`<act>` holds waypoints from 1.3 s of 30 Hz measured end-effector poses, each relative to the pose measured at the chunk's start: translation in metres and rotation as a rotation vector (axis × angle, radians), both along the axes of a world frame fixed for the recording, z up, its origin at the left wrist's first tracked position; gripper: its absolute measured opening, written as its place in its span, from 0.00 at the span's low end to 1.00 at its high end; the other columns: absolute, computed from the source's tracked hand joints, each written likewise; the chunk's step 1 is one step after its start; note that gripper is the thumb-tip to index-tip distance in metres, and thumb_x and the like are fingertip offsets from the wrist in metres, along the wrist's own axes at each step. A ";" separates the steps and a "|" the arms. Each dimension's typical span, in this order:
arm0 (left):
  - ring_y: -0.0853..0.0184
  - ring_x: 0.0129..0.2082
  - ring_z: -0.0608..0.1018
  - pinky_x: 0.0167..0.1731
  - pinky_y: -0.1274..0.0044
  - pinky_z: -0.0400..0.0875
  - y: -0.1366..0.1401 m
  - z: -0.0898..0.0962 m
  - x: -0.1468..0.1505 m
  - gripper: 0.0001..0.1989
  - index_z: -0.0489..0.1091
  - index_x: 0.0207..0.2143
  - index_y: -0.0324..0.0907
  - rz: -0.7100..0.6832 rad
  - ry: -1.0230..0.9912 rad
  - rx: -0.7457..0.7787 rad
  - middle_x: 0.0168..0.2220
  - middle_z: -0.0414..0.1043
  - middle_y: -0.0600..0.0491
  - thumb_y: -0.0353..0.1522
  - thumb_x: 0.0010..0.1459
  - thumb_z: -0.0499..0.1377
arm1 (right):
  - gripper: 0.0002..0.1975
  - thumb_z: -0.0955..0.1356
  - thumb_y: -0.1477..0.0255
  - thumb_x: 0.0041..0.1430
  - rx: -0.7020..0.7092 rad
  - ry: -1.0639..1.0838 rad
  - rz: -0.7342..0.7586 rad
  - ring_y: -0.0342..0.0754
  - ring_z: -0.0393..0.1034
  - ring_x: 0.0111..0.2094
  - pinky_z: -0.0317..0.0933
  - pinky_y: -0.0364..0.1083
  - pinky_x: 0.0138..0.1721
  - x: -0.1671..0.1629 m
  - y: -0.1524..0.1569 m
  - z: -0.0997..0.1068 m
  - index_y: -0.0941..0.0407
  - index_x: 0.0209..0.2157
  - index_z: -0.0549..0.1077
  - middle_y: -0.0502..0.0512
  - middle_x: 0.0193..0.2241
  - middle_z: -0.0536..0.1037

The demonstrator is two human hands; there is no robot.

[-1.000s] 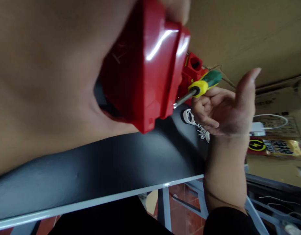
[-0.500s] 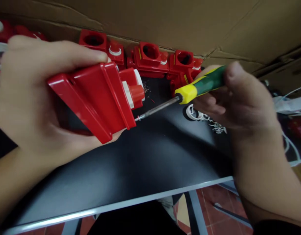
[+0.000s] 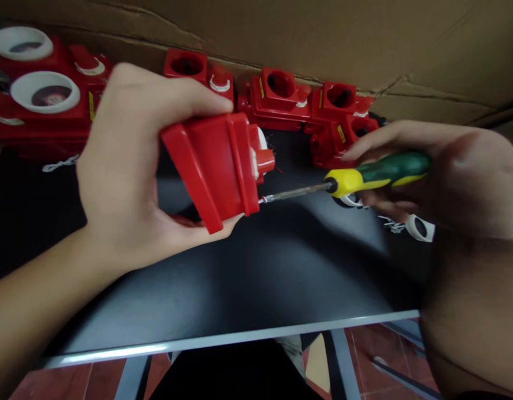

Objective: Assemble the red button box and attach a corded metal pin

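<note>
My left hand [image 3: 126, 161] is closed round a red plastic housing [image 3: 217, 166], thumb on top and fingers beneath, holding it above the table. An orange-red knob [image 3: 265, 161] and a white ring part stick out from the housing's right side. My right hand [image 3: 448, 172] grips a screwdriver [image 3: 377, 173] with a green and yellow handle. Its shaft points left, and the tip meets a small screw [image 3: 262, 200] at the housing's lower right corner. Part of the handle's end is hidden by the palm.
Several red housings [image 3: 277, 103] stand along a cardboard wall [image 3: 323, 33]; those at left carry white rings [image 3: 45, 91]. Beyond the screwdriver, loose screws [image 3: 392, 224] and a white ring part [image 3: 421, 229] lie on the black table [image 3: 239, 283]. A metal edge [image 3: 239, 338] runs along its front.
The housing, both hands and the screwdriver appear further right in the view, which has itself shifted. My right hand has turned about the handle, and the screw shows less of its length.
</note>
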State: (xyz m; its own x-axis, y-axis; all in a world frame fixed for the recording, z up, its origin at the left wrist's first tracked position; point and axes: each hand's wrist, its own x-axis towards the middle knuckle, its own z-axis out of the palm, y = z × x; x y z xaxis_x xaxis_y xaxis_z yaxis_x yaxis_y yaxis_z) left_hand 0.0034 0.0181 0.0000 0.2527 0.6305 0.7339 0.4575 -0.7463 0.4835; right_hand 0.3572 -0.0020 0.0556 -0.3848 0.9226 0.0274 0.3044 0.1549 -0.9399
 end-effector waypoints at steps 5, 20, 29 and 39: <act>0.47 0.53 0.84 0.53 0.52 0.84 -0.001 0.002 0.003 0.45 0.69 0.71 0.52 -0.141 0.218 0.224 0.59 0.81 0.46 0.47 0.55 0.80 | 0.14 0.79 0.57 0.66 0.214 -0.059 -0.081 0.35 0.73 0.23 0.66 0.37 0.23 -0.004 0.001 -0.006 0.53 0.40 0.84 0.51 0.30 0.80; 0.48 0.56 0.84 0.55 0.51 0.82 -0.003 0.002 0.002 0.39 0.69 0.70 0.56 -0.138 0.179 0.142 0.60 0.82 0.50 0.41 0.59 0.77 | 0.16 0.77 0.54 0.67 0.164 -0.088 -0.101 0.35 0.68 0.20 0.59 0.36 0.19 -0.005 -0.005 0.001 0.53 0.40 0.84 0.50 0.24 0.77; 0.48 0.54 0.85 0.52 0.51 0.84 0.000 -0.004 0.003 0.40 0.68 0.68 0.53 -0.131 0.164 0.147 0.59 0.83 0.49 0.43 0.57 0.79 | 0.21 0.82 0.59 0.60 0.204 -0.002 0.083 0.40 0.78 0.27 0.71 0.39 0.26 0.000 0.004 0.000 0.51 0.51 0.82 0.54 0.39 0.85; 0.51 0.54 0.85 0.52 0.54 0.83 0.006 -0.005 0.000 0.38 0.70 0.65 0.50 -0.119 0.170 0.181 0.58 0.84 0.48 0.43 0.57 0.80 | 0.16 0.85 0.74 0.50 0.333 0.096 -0.078 0.37 0.81 0.41 0.75 0.33 0.41 -0.005 0.008 -0.005 0.55 0.38 0.83 0.54 0.41 0.85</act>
